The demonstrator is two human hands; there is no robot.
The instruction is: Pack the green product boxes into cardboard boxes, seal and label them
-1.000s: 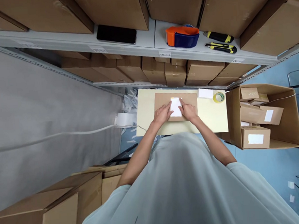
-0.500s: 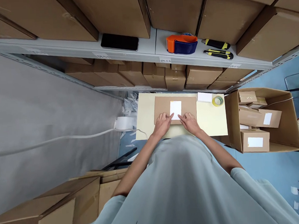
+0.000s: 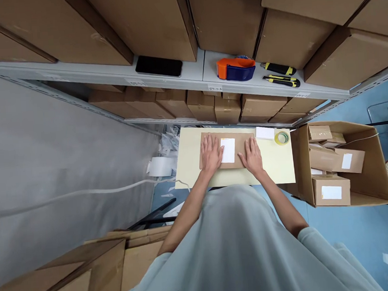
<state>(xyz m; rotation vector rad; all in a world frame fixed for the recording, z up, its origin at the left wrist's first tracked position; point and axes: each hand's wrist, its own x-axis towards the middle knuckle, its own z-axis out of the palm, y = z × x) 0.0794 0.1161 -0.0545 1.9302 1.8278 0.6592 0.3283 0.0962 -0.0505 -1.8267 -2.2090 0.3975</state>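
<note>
A flat brown cardboard parcel (image 3: 238, 139) lies on a small pale yellow table (image 3: 188, 159). A white label (image 3: 228, 150) is stuck on the middle of its top. My left hand (image 3: 211, 154) lies flat on the parcel just left of the label, fingers stretched out. My right hand (image 3: 253, 156) lies flat on the parcel's right part, fingers stretched out too. Neither hand grips anything.
A stack of white labels (image 3: 265, 133) and a roll of clear tape (image 3: 281, 138) sit at the table's back right. An open carton (image 3: 373, 195) with labelled parcels stands to the right. The shelf above holds a phone (image 3: 159, 66), a tape dispenser (image 3: 236, 68) and two cutters (image 3: 280, 74).
Both hands have slid apart from the label's lower edge to the parcel's left and right parts and now lie flat. The label stays stuck in the middle.
</note>
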